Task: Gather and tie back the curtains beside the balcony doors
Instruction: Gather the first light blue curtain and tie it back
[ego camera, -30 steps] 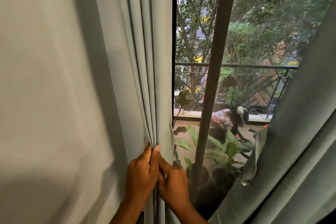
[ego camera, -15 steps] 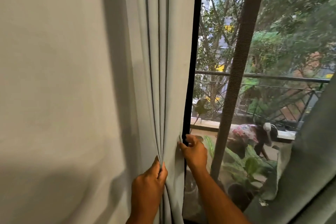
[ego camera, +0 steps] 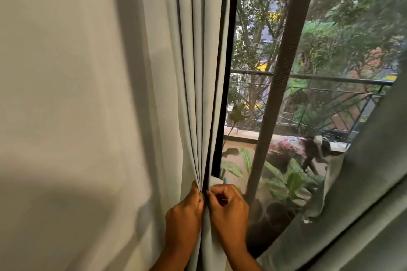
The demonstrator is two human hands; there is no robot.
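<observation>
The pale grey-green left curtain (ego camera: 198, 77) hangs in tight vertical pleats beside the balcony door's dark frame (ego camera: 226, 68). My left hand (ego camera: 184, 218) pinches the gathered pleats from the left at the lower middle. My right hand (ego camera: 228, 211) presses a further fold of the curtain's edge against those pleats from the right, fingers curled on the cloth. The two hands nearly touch. A second curtain (ego camera: 361, 200) of the same colour slants across the lower right corner, untouched. No tie-back is visible.
A plain wall (ego camera: 66, 94) fills the left. A dark vertical door bar (ego camera: 277, 86) crosses the glass. Outside are a metal balcony railing (ego camera: 330, 79), potted plants (ego camera: 284, 182), trees, and a person (ego camera: 304, 147) bent over on the balcony.
My right hand has come back down and left from the curtain's outer edge, bringing another fold to the bunch held by my left hand. The view has shifted slightly.
</observation>
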